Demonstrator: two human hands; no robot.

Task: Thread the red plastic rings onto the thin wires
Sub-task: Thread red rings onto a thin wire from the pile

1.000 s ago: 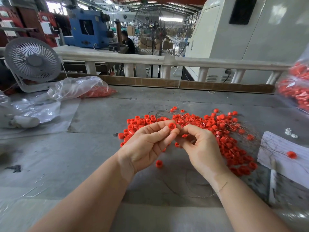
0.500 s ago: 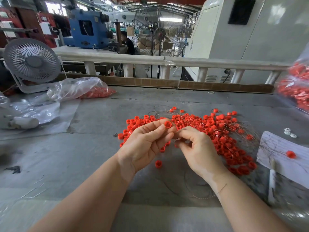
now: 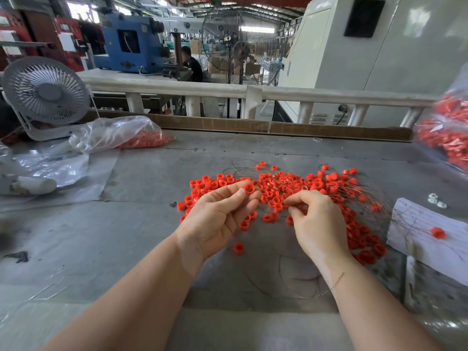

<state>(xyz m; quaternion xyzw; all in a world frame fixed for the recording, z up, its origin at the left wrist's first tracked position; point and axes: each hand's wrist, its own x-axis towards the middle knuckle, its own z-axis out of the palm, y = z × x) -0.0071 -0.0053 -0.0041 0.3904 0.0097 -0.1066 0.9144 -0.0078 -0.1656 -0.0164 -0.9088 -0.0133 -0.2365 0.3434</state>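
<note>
One head-worn wide-angle view looks forward and down, close over the grey table [image 3: 141, 224], factory hall receding toward twelve o'clock.

Bare grey tabletop [image 3: 76, 236] lies open left of the hands. Ahead, a scattered heap of small red plastic rings [image 3: 316, 188] tangled with thin metal wires [image 3: 253, 169] blocks passage; a white paper sheet [image 3: 417, 224] lies to the right.
</note>
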